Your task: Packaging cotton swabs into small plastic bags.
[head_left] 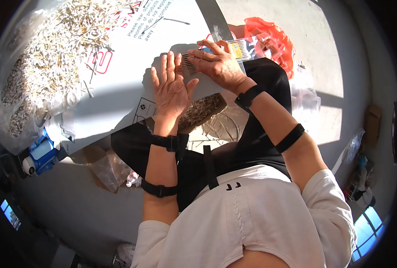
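Note:
My left hand (171, 91) lies flat at the near edge of the white board, palm down with its fingers stretched and apart. Its fingertips are beside a row of thin light sticks (188, 66) laid side by side. From the other side my right hand (220, 66) reaches over that row, fingers extended and resting on or just above it; nothing shows gripped. Just past the right hand is another neat row of sticks (240, 48) with a yellow label on it. A large heap of short white-and-tan pieces (60, 53) fills a clear plastic bag at the left.
A few dark twig-like strips (177, 21) lie on the board (118, 96). An orange-red plastic bag (272, 42) stands at the right. Below the board's edge, between my knees, is a box of brownish bits (200, 110). A blue-and-white package (42, 154) sits at the lower left.

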Demonstrator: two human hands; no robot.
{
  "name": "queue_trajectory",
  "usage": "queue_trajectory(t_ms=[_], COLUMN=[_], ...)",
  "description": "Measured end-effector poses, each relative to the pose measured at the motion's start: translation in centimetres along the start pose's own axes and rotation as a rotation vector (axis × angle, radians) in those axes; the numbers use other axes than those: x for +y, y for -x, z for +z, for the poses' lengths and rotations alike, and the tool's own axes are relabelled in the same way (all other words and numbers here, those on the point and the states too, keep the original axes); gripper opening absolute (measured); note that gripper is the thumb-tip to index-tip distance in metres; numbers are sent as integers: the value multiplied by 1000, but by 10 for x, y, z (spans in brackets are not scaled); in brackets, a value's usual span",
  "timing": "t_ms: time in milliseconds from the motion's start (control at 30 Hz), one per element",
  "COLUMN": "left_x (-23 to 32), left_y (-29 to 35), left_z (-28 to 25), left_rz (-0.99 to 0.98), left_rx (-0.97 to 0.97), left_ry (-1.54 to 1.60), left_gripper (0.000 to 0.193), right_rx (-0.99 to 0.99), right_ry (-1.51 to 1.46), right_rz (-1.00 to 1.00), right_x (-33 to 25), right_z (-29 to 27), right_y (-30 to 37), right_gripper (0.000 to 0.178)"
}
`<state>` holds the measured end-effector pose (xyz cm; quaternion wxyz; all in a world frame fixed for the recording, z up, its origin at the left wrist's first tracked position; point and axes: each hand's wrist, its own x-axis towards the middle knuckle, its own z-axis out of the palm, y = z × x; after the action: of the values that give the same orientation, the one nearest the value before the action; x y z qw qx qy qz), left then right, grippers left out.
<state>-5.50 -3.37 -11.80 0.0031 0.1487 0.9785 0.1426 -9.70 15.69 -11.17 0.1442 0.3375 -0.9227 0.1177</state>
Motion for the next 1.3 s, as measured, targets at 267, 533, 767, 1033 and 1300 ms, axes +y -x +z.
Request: queue_trajectory(t_ms=[267, 533, 767, 1033, 1300], left_x=[2, 2, 4, 7, 19], left_y=[0, 1, 1, 1, -4], left_z=[-1, -1, -1, 1, 1], left_rz=[-10, -17, -17, -21, -31], left_rx=[-9, -9, -32, 7, 22], left_ry=[7, 23, 18, -58, -44], left_gripper=[80, 81, 82, 76, 78], right_rx=[-39, -35, -35, -4, -146], right_ry=[-111, -197, -164, -66, -39], right_rz=[9, 34, 13, 186, 392], right_x=[4, 5, 10, 23, 42], right_z=[-4, -3, 4, -13, -15], right_y=[-1, 1, 2, 14, 64], right_gripper=[46, 47, 43, 51, 71])
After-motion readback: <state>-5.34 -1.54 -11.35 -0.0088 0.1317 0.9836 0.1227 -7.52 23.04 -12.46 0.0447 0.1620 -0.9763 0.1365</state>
